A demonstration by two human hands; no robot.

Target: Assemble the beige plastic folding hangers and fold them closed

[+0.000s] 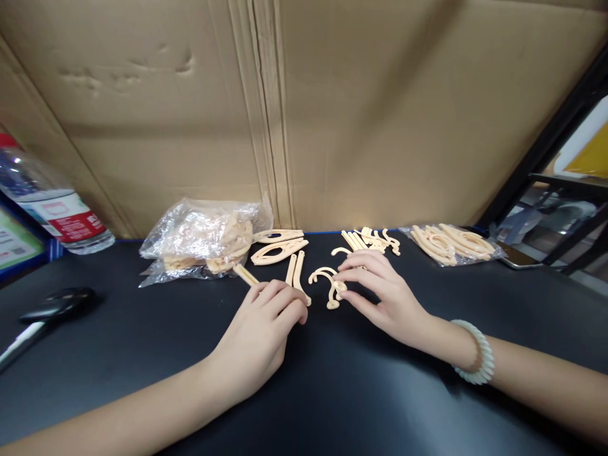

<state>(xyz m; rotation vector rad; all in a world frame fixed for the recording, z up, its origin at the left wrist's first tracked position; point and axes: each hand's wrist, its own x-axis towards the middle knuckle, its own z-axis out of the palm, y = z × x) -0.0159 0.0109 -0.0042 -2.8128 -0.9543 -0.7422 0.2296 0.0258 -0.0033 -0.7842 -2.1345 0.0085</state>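
Observation:
My left hand [266,323] is closed round a straight beige plastic strip [246,275], which sticks out past the knuckles; its other end is hidden by my fingers. Between the thumb and fingertips of my right hand [380,291] is a small beige hook piece with a round end [340,287], just above the black table. Right beside it lie more curved beige hooks [325,272]. Two slim beige bars [294,271] rest behind my left fingers. Farther back are flat beige loop-shaped pieces [279,252], which look like folding hanger parts.
A clear bag of beige parts [204,237] lies at the back left, another flat bag [453,244] at the back right. More strips and hooks [370,239] lie behind my right hand. A bottle [61,212] and a black mouse-like object [59,304] are on the left. Cardboard [403,126] stands behind.

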